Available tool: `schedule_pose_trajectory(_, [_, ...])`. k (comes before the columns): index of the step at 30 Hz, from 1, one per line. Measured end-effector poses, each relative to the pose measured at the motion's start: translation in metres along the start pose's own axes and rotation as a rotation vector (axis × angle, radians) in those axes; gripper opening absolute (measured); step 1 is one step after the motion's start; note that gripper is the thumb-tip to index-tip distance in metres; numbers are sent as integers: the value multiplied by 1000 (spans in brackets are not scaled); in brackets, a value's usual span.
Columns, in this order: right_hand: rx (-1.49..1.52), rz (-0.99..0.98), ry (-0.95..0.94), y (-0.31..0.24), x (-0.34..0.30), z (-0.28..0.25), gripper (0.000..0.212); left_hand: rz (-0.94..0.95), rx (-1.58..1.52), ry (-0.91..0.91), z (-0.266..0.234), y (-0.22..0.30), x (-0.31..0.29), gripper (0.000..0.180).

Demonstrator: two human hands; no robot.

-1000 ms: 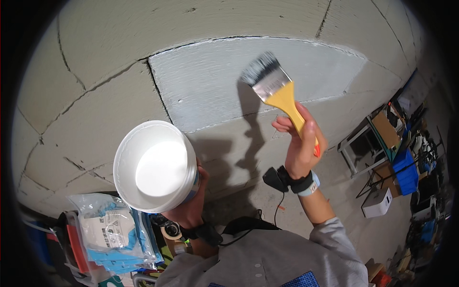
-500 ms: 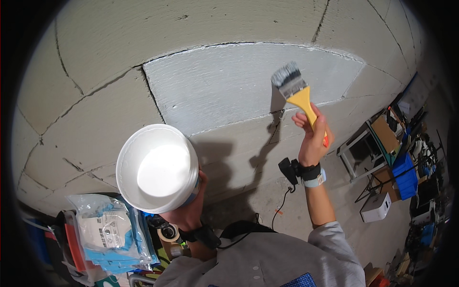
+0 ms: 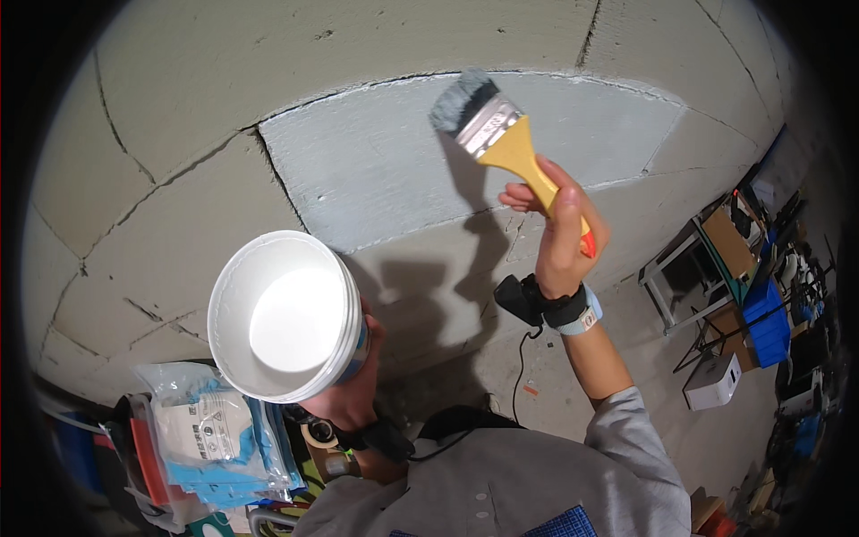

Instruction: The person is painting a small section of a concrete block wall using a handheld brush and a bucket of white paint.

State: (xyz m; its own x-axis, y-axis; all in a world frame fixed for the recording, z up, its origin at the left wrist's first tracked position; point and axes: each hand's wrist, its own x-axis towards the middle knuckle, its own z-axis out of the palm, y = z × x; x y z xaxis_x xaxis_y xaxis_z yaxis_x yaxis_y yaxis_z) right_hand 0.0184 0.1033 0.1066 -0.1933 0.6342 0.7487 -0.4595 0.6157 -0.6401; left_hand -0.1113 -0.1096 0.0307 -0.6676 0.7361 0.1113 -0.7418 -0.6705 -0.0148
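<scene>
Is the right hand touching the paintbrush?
Touching. The head view shows the right hand gripping the paintbrush by its yellow handle, between thumb and fingers.

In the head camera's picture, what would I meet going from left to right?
Clear plastic packets → white bucket → yellow-handled paintbrush → white box → blue bin.

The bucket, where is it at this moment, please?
In the head view, the bucket is left of centre, held in the left hand, below the left end of the pale painted block and above the plastic bags.
</scene>
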Motion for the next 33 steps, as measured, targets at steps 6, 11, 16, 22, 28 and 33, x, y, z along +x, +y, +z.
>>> schedule_pose_trajectory(6, [-98, 138, 221, 42, -43, -50, 48, 68, -10, 130, -11, 1, -3, 88])
schedule_pose_trajectory(11, [-60, 256, 92, 34, -78, -48, 48, 74, 65, 91, -10, 6, -1, 84])
schedule_pose_trajectory(16, [2, 59, 21, 3, -21, -11, 46, 67, 67, 39, 0, 4, -4, 78])
schedule_pose_trajectory(22, [-97, 153, 163, 42, -47, -42, 47, 76, 114, 96, -12, 3, 0, 86])
schedule_pose_trajectory(28, [-57, 302, 30, 30, -89, -36, 45, 24, 14, 39, -11, 4, -4, 90])
schedule_pose_trajectory(33, [-13, 29, 3, 15, -27, -13, 43, 51, 60, 70, -4, 4, -6, 89])
